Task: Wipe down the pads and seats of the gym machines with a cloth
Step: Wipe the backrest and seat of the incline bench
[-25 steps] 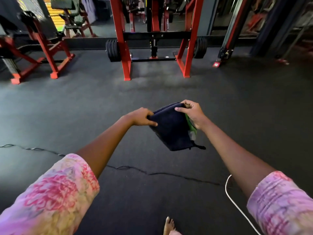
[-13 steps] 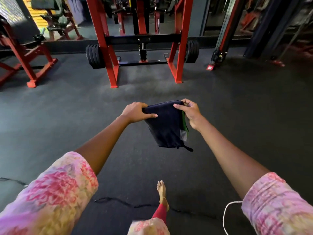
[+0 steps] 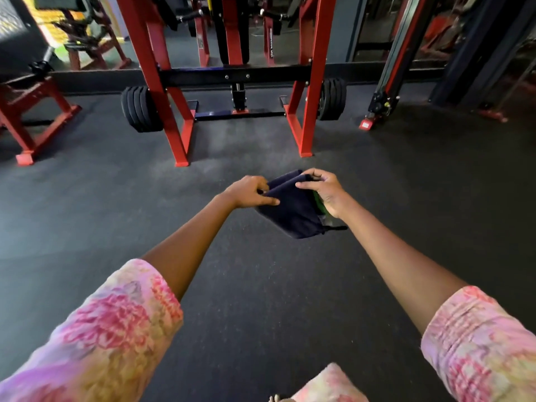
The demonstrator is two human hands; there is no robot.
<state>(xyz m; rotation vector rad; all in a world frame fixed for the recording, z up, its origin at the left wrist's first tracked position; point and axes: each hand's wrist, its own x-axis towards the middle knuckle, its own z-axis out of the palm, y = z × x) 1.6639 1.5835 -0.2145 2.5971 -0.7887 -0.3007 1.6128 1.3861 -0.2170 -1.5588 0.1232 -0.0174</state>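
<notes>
Floor (image 3: 261,285): dark rubber matting is stretching ahead to a red rack (image 3: 179,111) carrying black plates (image 3: 140,108).
Cloth (image 3: 293,211): folded, dark, hanging in the air between both hands, above the floor.
Left hand (image 3: 249,191): pinching the cloth's left edge.
Right hand (image 3: 326,190): gripping its right top edge.
Sleeves (image 3: 116,329): pink, patterned.

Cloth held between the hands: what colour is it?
Dark navy cloth, with a green edge by the right hand; head view.
</notes>
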